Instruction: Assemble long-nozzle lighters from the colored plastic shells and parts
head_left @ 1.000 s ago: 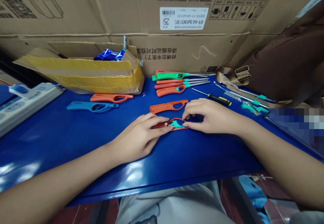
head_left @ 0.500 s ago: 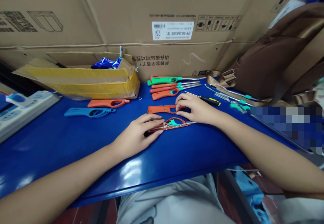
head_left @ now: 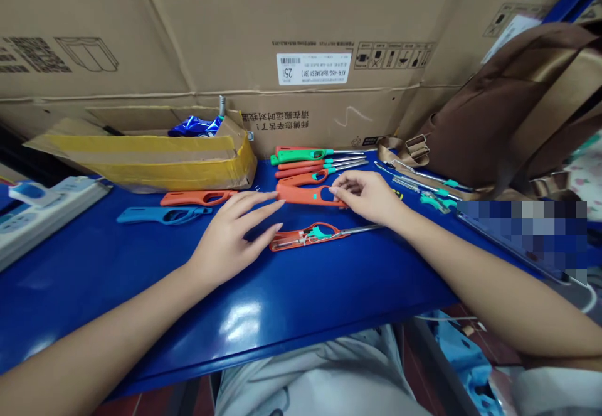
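My right hand pinches an orange lighter shell half and holds it just above the blue table. My left hand hovers with fingers stretched out, its fingertips near the left end of that shell. Just in front lies an open orange lighter half with a teal trigger and a metal tube pointing right.
A pile of finished orange and green lighters lies behind. An orange shell and a blue shell lie left, by a taped cardboard box. A screwdriver and parts sit right, near a brown bag. A power strip is far left.
My right hand left the open lighter, took the separate orange shell and lifted it. My left hand let go of the open lighter and spread its fingers toward the shell.
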{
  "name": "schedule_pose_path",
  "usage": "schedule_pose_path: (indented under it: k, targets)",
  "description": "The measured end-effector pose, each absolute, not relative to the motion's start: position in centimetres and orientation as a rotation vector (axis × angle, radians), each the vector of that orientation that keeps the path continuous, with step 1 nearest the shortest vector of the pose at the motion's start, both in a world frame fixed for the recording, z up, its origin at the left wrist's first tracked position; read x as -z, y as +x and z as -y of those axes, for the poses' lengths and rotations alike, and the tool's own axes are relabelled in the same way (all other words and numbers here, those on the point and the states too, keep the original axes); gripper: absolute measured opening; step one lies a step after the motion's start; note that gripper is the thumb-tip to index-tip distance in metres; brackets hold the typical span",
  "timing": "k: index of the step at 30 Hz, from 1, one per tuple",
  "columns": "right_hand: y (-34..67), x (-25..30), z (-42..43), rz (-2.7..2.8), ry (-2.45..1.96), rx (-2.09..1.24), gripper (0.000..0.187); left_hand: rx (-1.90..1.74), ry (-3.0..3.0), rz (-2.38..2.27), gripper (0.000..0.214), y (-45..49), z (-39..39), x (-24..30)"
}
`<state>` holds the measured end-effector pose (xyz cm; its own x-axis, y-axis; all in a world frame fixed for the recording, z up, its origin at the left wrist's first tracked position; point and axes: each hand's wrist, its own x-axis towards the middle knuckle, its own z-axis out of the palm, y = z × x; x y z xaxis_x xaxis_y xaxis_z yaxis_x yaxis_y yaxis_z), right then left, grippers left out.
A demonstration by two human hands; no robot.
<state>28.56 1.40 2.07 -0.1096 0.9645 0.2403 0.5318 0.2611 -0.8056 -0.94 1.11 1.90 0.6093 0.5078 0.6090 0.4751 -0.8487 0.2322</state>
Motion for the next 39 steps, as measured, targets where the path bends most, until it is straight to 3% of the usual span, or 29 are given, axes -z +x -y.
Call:
schedule_pose_path:
  k: [5, 13, 25, 39]
  targets:
    - [27.8, -2.5, -0.9, 1.620, -1.351, -1.071, 0.027, -1.059, 2.789, -0.811, 0.042, -1.0, -1.1, -1.8]
    - [26.8, -3.1, 0.2, 1.712, -1.260, -1.258, 0.027, -0.974, 2.746, -0.717, 0.032, -0.9, -0.8, -1.6]
    - [27.7, -3.5, 0.8, 2.449, -1.040, -0.554, 0.044, -0.861, 2.756, -0.680, 0.032, -0.8, -0.7, -1.4]
    - [27.8, -2.7, 0.5, 2.530, -1.021, -0.498, 0.035, -0.725, 2.711, -0.713, 0.032, -0.8, -0.6, -1.0]
